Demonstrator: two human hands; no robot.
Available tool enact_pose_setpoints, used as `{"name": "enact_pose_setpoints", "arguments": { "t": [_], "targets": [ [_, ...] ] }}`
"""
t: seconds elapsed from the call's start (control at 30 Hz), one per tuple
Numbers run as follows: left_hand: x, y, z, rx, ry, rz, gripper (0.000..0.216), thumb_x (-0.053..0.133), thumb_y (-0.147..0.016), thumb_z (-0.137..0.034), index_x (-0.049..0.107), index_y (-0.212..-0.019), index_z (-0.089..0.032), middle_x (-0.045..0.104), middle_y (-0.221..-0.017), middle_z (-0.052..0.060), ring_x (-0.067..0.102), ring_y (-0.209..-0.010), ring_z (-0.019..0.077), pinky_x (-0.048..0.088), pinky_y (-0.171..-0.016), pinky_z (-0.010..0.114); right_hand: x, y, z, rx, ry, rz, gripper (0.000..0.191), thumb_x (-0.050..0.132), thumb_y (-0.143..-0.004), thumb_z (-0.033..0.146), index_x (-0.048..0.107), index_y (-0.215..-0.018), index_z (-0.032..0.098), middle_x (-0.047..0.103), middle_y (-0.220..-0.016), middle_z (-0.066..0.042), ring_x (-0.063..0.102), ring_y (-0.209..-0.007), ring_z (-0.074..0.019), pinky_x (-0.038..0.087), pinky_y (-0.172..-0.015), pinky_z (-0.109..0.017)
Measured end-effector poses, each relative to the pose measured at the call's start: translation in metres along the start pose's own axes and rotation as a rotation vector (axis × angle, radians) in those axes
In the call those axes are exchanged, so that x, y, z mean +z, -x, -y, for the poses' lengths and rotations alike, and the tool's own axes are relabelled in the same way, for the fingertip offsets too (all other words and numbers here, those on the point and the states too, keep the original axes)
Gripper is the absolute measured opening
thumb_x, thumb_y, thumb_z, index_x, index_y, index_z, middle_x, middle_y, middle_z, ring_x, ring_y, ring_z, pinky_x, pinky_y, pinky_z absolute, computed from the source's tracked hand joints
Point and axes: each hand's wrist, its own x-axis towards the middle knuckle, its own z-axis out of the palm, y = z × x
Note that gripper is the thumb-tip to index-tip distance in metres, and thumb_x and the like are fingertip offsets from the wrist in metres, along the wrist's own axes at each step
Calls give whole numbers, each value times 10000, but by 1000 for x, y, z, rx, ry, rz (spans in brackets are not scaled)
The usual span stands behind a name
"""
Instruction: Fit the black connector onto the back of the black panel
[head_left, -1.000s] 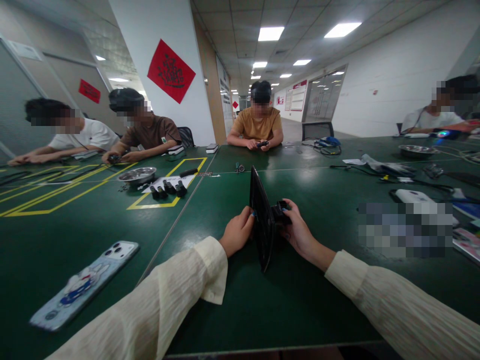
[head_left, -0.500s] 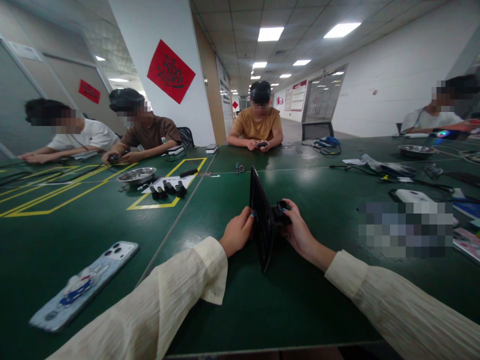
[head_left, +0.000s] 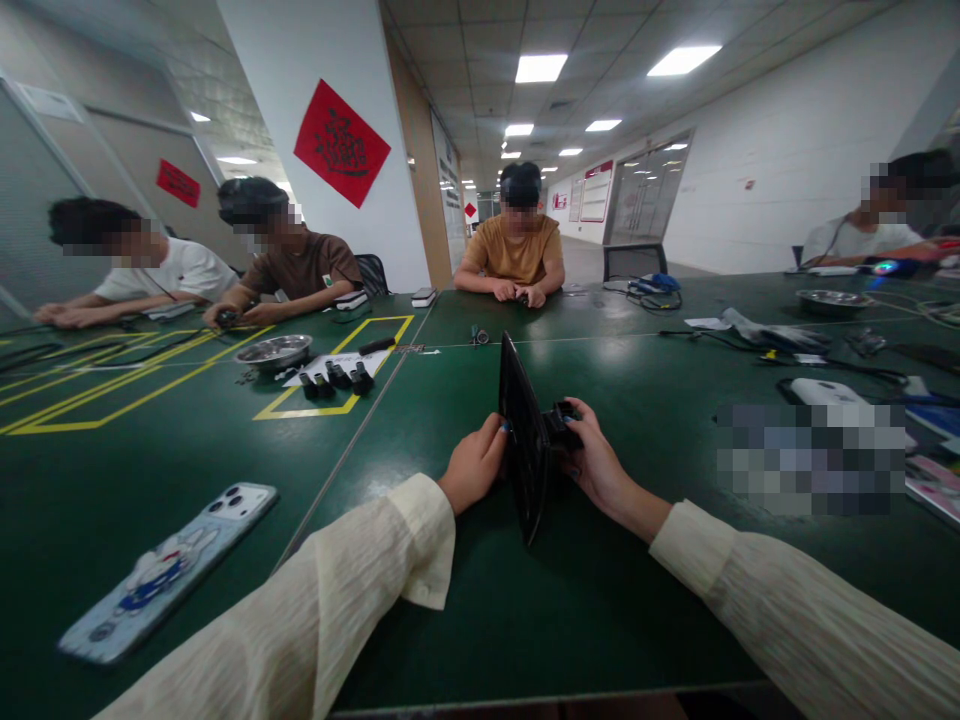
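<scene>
Just over the green table [head_left: 637,600], right in front of me, a thin black panel [head_left: 525,460] stands up on its narrow side, leaning a little. I can't see if its bottom corner touches the table. My left hand [head_left: 474,465] is at the panel's left face, with the fingers curled in and the thumb tip up against it. I cannot tell if those fingers pinch something small. My right hand [head_left: 604,465] is on the other side. Its thumb and fingers are pinching a black block [head_left: 556,425], which sits against the panel's right face.

To the left, a blue phone [head_left: 169,575] lies with its cameras up. Farther off, I see a metal bowl [head_left: 274,342] near some small black parts [head_left: 341,378]. Across the table sits a person in a yellow-brown shirt [head_left: 510,250].
</scene>
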Motion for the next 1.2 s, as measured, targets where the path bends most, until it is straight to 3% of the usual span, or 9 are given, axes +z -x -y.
{"name": "enact_pose_setpoints", "arguments": {
  "t": [1.2],
  "targets": [
    [0,-1,-1,-11,-18,11,221,244,-909,-344,413,-858,-212,497,-552,-36,547,-579,161,378,-576,250,-2,1,0,8,18,11,430,503,-722,339,376,-1132,352,516,-747,46,497,-536,-103,253,-390,-172]
  ]
}}
